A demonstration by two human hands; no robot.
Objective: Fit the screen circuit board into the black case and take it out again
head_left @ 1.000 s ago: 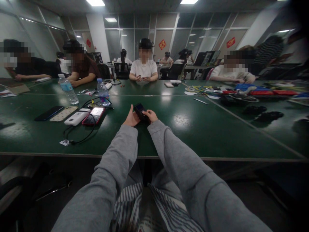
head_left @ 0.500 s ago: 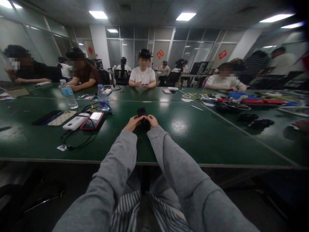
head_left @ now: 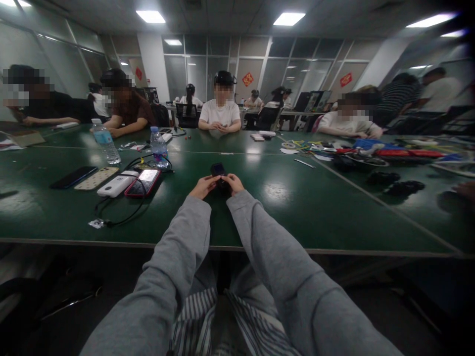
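A small black device (head_left: 218, 171) stands on the green table (head_left: 315, 207) straight ahead of me. My left hand (head_left: 202, 187) grips its lower left side with curled fingers. My right hand (head_left: 232, 183) closes on its lower right side. Both arms wear grey sleeves and stretch forward over the table's near edge. The lower part of the device is hidden between my fingers.
Left of my hands lie a red-cased phone (head_left: 143, 182), a white power bank (head_left: 117, 183), a patterned phone (head_left: 97, 178), a black phone (head_left: 73, 176) and a black cable (head_left: 118, 216). Two water bottles (head_left: 106, 142) stand behind them. Several people sit around the table; colourful parts (head_left: 371, 148) clutter the right.
My hands closed together around the black device and set it upright; a second ago the left hand was more open beside it. The view tilted up slightly.
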